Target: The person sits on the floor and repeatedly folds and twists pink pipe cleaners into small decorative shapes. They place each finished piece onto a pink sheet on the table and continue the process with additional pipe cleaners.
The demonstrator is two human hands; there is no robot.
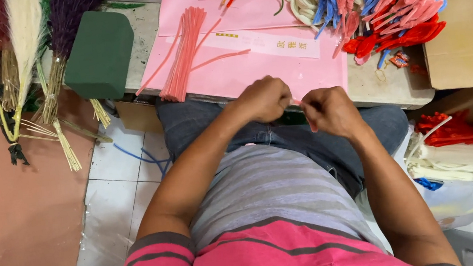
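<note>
My left hand (265,98) and my right hand (330,112) are closed close together at the front edge of a pink sheet (241,69), pinching a short pink pipe cleaner (296,102) between them. A bundle of straight pink pipe cleaners (183,54) lies on the sheet, left of my left hand. Behind my hands a heap of bent pink, blue, red and white pipe-cleaner pieces (380,4) covers the table's right side. Most of the held piece is hidden by my fingers.
A green foam block (99,53) sits at the table's left corner. Dried grass and purple stems (30,68) lean at far left. A cardboard box (461,27) stands right. A bag of red and white pipe cleaners (461,153) rests beside my right knee.
</note>
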